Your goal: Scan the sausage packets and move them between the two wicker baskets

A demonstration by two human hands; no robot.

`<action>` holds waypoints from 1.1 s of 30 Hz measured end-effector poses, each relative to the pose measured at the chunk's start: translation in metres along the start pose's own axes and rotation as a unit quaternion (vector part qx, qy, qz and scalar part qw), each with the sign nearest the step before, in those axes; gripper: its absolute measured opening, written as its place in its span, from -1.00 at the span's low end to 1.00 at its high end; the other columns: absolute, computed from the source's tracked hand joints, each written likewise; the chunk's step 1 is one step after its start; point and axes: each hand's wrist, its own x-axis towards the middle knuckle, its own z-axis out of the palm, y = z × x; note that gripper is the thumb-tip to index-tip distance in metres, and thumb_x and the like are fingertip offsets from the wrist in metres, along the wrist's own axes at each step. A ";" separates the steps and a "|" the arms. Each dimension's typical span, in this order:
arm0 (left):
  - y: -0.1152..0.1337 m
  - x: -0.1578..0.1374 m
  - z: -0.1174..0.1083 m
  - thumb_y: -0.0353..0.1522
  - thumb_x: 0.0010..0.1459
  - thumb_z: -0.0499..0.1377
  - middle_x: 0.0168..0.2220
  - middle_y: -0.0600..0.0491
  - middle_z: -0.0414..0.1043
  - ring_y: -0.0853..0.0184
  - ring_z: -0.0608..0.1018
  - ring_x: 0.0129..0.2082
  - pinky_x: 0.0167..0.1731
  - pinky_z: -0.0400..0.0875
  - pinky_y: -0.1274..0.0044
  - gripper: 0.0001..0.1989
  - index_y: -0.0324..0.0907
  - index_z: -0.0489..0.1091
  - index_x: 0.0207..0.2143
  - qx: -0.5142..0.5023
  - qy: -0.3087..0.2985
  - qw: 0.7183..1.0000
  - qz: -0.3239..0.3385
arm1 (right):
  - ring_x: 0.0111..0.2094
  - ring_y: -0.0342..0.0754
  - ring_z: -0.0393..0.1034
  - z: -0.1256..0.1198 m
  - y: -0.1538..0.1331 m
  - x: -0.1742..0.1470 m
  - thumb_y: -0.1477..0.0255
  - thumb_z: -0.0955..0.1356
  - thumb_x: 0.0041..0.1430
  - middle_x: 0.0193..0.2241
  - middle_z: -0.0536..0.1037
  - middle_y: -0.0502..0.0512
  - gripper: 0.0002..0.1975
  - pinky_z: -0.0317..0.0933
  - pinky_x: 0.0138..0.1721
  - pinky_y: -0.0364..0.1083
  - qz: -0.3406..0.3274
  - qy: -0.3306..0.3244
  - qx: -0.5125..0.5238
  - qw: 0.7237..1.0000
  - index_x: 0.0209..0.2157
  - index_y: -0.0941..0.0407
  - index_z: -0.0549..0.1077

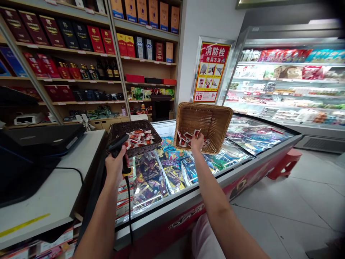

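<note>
My left hand point(114, 164) is wrapped round the handle of a black barcode scanner point(118, 142), its cord hanging down past the freezer's edge. Inside a tan wicker basket point(223, 126), tipped so that its opening faces me, my right hand point(197, 141) has its fingers closed on a small red-and-white snack packet point(196, 133). A few similar packets point(183, 139) lie along the low side of that basket. To the left, behind the scanner, a dark brown wicker basket point(129, 126) holds several more packets point(140, 137). The fingertips of my right hand are partly hidden.
Both baskets are above a glass-topped chest freezer point(215, 180) full of wrapped frozen goods. A white counter point(88, 151) with black equipment point(45, 138) stands left. Boxed bottles fill the back shelves point(94, 52). A red stool point(284, 163) and a refrigerated display point(288, 79) are at right.
</note>
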 end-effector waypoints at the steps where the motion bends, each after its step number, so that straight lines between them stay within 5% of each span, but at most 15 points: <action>1: 0.004 0.005 -0.006 -0.06 -0.17 0.45 -0.65 0.21 0.32 0.44 0.31 -0.75 -0.78 0.18 0.58 -0.53 -0.16 0.35 -0.40 -0.025 0.043 0.999 0.002 | 0.09 0.24 0.34 0.004 -0.007 0.000 0.46 0.25 0.35 0.08 0.49 0.59 -0.72 0.15 0.06 0.13 0.008 0.018 -0.017 1.000 -0.02 0.27 0.48; 4: 0.011 0.019 -0.023 -0.09 -0.13 0.43 -0.66 0.25 0.29 0.46 0.31 -0.74 -0.75 0.22 0.59 -0.55 -0.15 0.32 -0.39 -0.085 0.136 0.987 -0.001 | 0.20 0.25 0.22 0.033 -0.036 -0.025 0.53 0.29 0.32 0.20 0.39 0.52 -0.70 0.07 0.19 0.15 -0.014 -0.006 -0.033 0.999 0.04 0.24 0.48; 6: 0.012 0.023 -0.029 -0.10 -0.12 0.42 -0.67 0.26 0.27 0.46 0.32 -0.74 -0.74 0.24 0.59 -0.56 -0.15 0.30 -0.39 -0.110 0.165 0.980 -0.005 | 0.09 0.16 0.34 0.065 -0.060 -0.059 0.51 0.33 0.30 0.06 0.52 0.34 -0.79 0.18 0.13 0.09 -0.063 -0.087 -0.024 0.994 -0.09 0.17 0.57; 8: 0.011 0.023 -0.031 -0.11 -0.14 0.42 -0.67 0.27 0.28 0.46 0.32 -0.73 -0.73 0.24 0.59 -0.55 -0.15 0.30 -0.38 -0.123 0.169 0.978 -0.002 | -0.02 0.11 0.42 0.101 -0.085 -0.097 0.45 0.41 0.25 -0.07 0.59 0.21 -0.90 0.25 0.08 0.05 -0.109 -0.174 -0.016 0.979 -0.31 0.09 0.62; 11: 0.006 0.019 -0.026 -0.10 -0.17 0.43 -0.65 0.27 0.29 0.47 0.33 -0.73 -0.73 0.24 0.59 -0.53 -0.15 0.31 -0.36 -0.118 0.147 0.982 0.000 | 0.06 0.18 0.40 0.149 -0.121 -0.142 0.24 0.40 0.30 -0.08 0.60 0.25 -0.73 0.22 0.13 0.12 -0.191 -0.299 -0.078 0.932 -0.37 0.09 0.65; 14: 0.001 0.016 -0.022 -0.07 -0.16 0.42 -0.65 0.26 0.29 0.47 0.33 -0.73 -0.73 0.23 0.59 -0.52 -0.16 0.31 -0.37 -0.100 0.127 0.987 -0.008 | 0.10 0.27 0.41 0.181 -0.148 -0.165 0.05 0.48 0.16 -0.17 0.64 0.27 -0.65 0.20 0.16 0.18 -0.164 -0.348 -0.131 0.914 -0.36 0.08 0.66; 17: -0.001 0.014 -0.020 -0.06 -0.14 0.41 -0.64 0.25 0.30 0.47 0.32 -0.73 -0.74 0.20 0.60 -0.52 -0.16 0.31 -0.36 -0.092 0.117 0.989 -0.001 | 0.05 0.32 0.48 0.193 -0.162 -0.171 0.07 0.57 -0.02 -0.23 0.67 0.26 -0.64 0.21 0.14 0.21 -0.102 -0.394 -0.173 0.897 -0.34 0.07 0.66; 20: 0.000 0.012 -0.018 -0.07 -0.13 0.41 -0.64 0.24 0.30 0.47 0.32 -0.73 -0.74 0.19 0.60 -0.54 -0.16 0.31 -0.37 -0.085 0.113 0.990 0.006 | -0.03 0.26 0.55 0.188 -0.164 -0.166 0.17 0.53 0.08 -0.25 0.69 0.26 -0.73 0.24 0.10 0.17 -0.082 -0.407 -0.171 0.894 -0.32 0.08 0.65; 24: -0.002 0.011 -0.014 -0.09 -0.12 0.42 -0.64 0.22 0.30 0.45 0.33 -0.73 -0.75 0.21 0.58 -0.56 -0.15 0.31 -0.41 -0.077 0.102 0.992 -0.009 | -0.13 0.13 0.57 0.156 -0.147 -0.143 0.31 0.34 0.33 -0.24 0.69 0.20 -0.78 0.29 0.00 0.06 -0.057 -0.325 -0.113 0.937 -0.22 0.05 0.63; 28: -0.009 0.008 -0.005 -0.08 -0.10 0.41 -0.65 0.20 0.29 0.43 0.31 -0.74 -0.77 0.18 0.56 -0.58 -0.13 0.31 -0.45 -0.040 0.063 0.997 -0.001 | -0.22 0.06 0.56 0.101 -0.100 -0.111 0.24 0.28 0.38 -0.27 0.68 0.12 -0.73 0.31 -0.15 -0.04 -0.012 -0.246 -0.015 0.969 -0.23 0.03 0.57; 33: -0.030 -0.005 0.008 -0.03 -0.01 0.37 -0.70 0.14 0.31 0.36 0.33 -0.76 -0.75 0.18 0.53 -0.59 -0.09 0.29 -0.50 0.111 -0.067 0.992 0.011 | -0.34 0.03 0.51 0.039 -0.030 -0.088 0.17 0.24 0.37 -0.37 0.64 0.08 -0.68 0.28 -0.23 -0.08 -0.061 -0.185 0.028 0.981 -0.27 0.04 0.53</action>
